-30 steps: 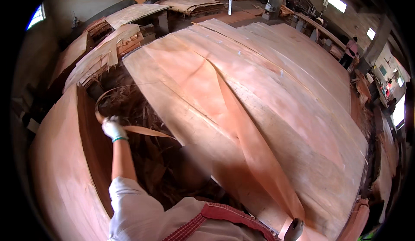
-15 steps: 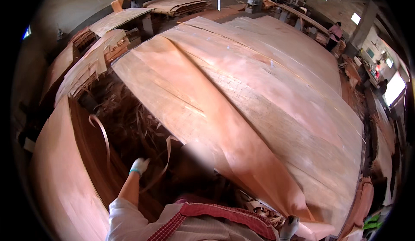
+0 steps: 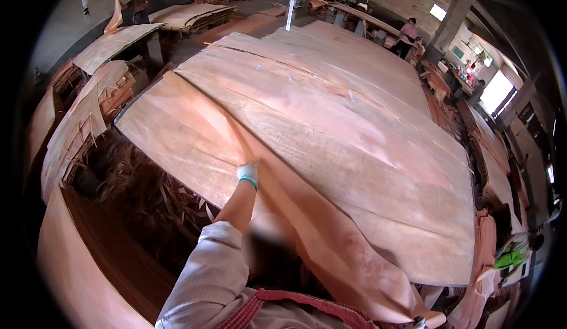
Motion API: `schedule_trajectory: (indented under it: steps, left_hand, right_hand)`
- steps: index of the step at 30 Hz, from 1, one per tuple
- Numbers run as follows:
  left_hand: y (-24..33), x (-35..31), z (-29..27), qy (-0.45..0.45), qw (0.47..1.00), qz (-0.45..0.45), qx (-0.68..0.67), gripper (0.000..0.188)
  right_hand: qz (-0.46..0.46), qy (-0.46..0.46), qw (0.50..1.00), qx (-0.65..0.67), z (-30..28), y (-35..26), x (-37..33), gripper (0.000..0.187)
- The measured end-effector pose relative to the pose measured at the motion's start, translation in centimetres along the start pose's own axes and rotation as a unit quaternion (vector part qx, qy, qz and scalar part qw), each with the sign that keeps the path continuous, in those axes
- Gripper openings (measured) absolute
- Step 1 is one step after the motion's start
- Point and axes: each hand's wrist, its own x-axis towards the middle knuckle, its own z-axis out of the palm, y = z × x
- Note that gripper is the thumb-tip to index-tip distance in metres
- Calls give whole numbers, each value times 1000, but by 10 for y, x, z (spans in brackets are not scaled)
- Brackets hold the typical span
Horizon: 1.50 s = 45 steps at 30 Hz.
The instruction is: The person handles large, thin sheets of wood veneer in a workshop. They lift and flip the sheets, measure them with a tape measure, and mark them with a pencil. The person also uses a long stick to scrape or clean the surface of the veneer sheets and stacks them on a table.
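A long, thin orange-brown veneer sheet [image 3: 331, 234] lies across a broad pale stack of wood sheets [image 3: 378, 152], with a raised fold running along it. My left hand [image 3: 248, 172], in a white glove with a teal cuff, reaches forward over the stack. It is closed at the fold of the veneer sheet, its fingertips partly hidden. At the lower edge only a sliver of my right hand [image 3: 420, 322] shows, in a dark grey glove, against the curled near end of the veneer sheet. The fingers of that hand cannot be made out.
Curled veneer scraps [image 3: 147, 181] fill the gap on the left, beside another tall stack [image 3: 65, 258]. More veneer piles [image 3: 82, 116] stand at the far left. One person [image 3: 140, 4] is at the back left; another in pink [image 3: 407, 33] works at the back right.
My left hand has moved from above the scraps, up and right, to the veneer sheet; the loose strips near it are no longer seen. The view has shifted, and my right hand sits lower.
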Motion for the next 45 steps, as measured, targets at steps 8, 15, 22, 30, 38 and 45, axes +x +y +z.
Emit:
schedule_trajectory:
  steps: [8,15,22,30,38,45]
  left_hand:
    - [151,-117,-181,-138,928,162,-305,26]
    - [239,-191,-447,57,856,432,-278,45]
    - [273,-210,-603,222,787,508,-270,44]
    - [327,-72,-709,308,777,461,-299,36]
    - [410,76,-843,316,781,468,-267,24]
    - [473,180,-911,338,740,530,-241,20]
  right_hand:
    - [-143,278,930,195,-85,10,143,33]
    - [-304,139,863,378,-54,-372,181,37]
    - [-527,141,762,350,-3,-669,118,38]
    - [-539,147,746,362,46,-912,56,39]
    - [-543,175,753,327,77,-1135,12,42]
    - [-576,187,736,303,73,-1295,-72,43]
